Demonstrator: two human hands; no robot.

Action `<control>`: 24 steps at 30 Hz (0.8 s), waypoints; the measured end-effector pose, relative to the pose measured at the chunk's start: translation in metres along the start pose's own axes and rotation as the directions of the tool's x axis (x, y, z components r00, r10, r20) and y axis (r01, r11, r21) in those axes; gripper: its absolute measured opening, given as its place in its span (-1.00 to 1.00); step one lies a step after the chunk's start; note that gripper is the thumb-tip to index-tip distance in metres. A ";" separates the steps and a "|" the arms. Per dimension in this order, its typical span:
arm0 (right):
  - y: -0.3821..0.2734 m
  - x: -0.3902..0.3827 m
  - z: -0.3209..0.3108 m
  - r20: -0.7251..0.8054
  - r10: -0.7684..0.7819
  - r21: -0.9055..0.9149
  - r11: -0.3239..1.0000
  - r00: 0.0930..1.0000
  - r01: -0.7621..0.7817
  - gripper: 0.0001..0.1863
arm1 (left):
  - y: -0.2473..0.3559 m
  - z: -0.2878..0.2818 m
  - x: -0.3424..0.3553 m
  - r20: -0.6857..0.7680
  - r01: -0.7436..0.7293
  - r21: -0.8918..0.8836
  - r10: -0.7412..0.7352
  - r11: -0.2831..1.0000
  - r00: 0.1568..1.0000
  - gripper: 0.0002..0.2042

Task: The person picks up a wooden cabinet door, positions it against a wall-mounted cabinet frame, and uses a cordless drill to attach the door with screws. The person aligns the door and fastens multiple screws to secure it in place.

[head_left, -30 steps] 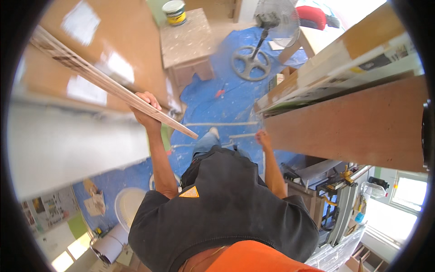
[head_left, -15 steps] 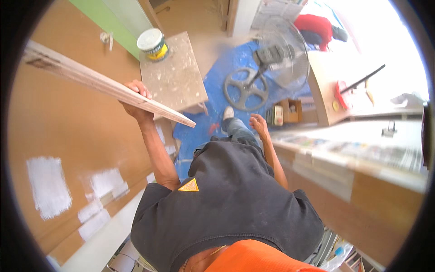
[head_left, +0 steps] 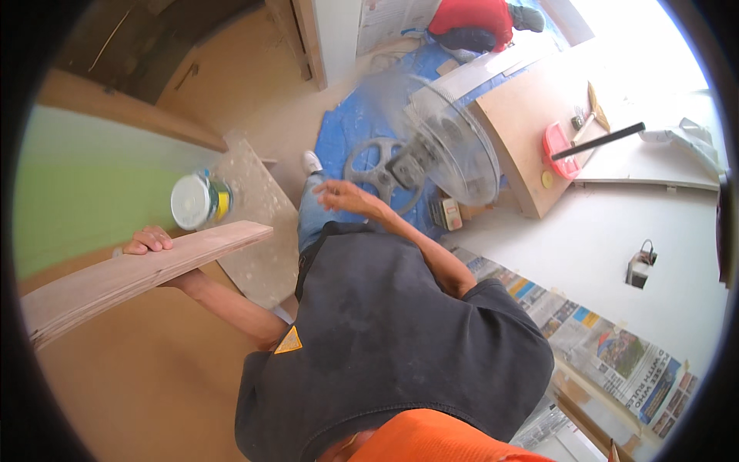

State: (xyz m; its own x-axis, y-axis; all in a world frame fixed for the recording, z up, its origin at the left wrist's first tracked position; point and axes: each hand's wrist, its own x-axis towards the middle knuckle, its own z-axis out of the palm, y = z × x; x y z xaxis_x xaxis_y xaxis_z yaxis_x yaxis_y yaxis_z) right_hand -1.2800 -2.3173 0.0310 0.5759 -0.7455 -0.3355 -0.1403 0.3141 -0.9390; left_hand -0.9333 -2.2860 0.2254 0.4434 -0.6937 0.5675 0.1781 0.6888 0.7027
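Two or more long, thin wooden boards (head_left: 146, 273), stacked together, are gripped by my left hand (head_left: 150, 240). Its fingers curl over the top edge and the arm passes beneath. The near end of the boards runs out of view at the left rim, while the other end lies over the speckled low table (head_left: 265, 245). My right hand (head_left: 344, 198) is held in front of my body with loose, parted fingers and nothing in it. It appears beside the grey wheel-shaped base (head_left: 375, 158) of a standing fan (head_left: 454, 146).
A white-lidded paint bucket (head_left: 191, 202) stands on the low table by the green wall (head_left: 100, 212). Blue sheeting (head_left: 339, 123) covers the floor around the fan. Beyond, a person in red (head_left: 477, 23) bends down. A pink tray (head_left: 562, 150) sits on a worktop; newspaper (head_left: 608, 346) lies at right.
My body has turned left and moved toward the low table. The boards have swung from pointing away to lying across the left side. My right hand has come across my front.
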 end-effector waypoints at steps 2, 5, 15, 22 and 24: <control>-0.015 0.051 -0.015 0.121 0.046 -0.022 0.999 0.992 -0.043 -0.57 | -0.053 -0.008 0.054 0.015 -0.012 -0.040 0.013 0.999 1.000 -0.78; -0.039 0.159 -0.044 0.066 0.060 0.012 0.998 0.996 -0.061 -0.57 | -0.133 -0.028 0.136 -0.004 0.033 -0.174 -0.034 0.984 0.999 -0.75; -0.148 0.489 -0.109 -0.078 -0.023 -0.169 0.986 0.997 0.010 -0.63 | -0.254 -0.090 0.367 -0.153 0.051 -0.013 -0.053 0.999 0.987 -0.68; -0.166 0.669 -0.120 0.184 0.075 -0.266 0.964 0.980 -0.024 -0.62 | -0.346 -0.128 0.466 -0.329 0.124 0.148 -0.069 0.981 0.942 -0.68; -0.177 0.728 -0.126 0.229 0.114 -0.207 0.976 0.967 -0.066 -0.60 | -0.381 -0.140 0.505 -0.286 0.087 0.199 -0.027 0.976 0.958 -0.69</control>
State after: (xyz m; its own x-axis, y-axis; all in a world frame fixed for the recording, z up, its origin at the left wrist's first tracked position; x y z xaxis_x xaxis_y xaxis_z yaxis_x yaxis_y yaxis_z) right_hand -0.9372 -2.9901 -0.0570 0.7253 -0.5499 -0.4141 -0.3417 0.2345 -0.9101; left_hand -0.6542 -2.8691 0.1847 0.6712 -0.6231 0.4015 0.0380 0.5699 0.8209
